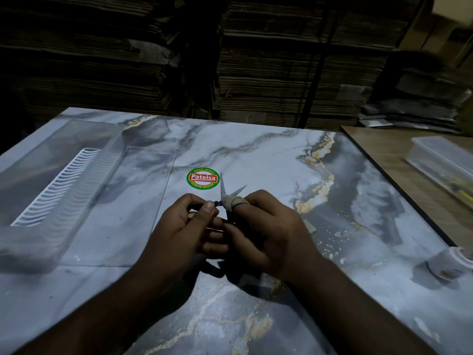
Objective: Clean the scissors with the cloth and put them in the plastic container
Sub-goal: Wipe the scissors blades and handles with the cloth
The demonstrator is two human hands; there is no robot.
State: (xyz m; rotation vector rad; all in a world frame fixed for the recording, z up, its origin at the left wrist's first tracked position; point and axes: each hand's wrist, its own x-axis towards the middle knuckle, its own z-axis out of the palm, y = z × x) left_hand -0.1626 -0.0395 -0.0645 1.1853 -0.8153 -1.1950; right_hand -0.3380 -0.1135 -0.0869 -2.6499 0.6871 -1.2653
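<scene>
Bare marble table point(256, 155) lies between the plastic container point(76, 180) and what looks like tape point(453, 262).

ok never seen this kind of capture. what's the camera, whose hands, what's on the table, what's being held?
There is one picture, from a wide-angle camera worn on a person's head, looking down at their own bare hands; no robot. The left hand and right hand together hold small scissors, blades open and pointing away. A beige cloth is wrapped over a right-hand finger, pressed at the blades' base. On the marble-pattern table lie a clear plastic container at left, a round Patelsa sticker, and a tape roll at right.
</scene>
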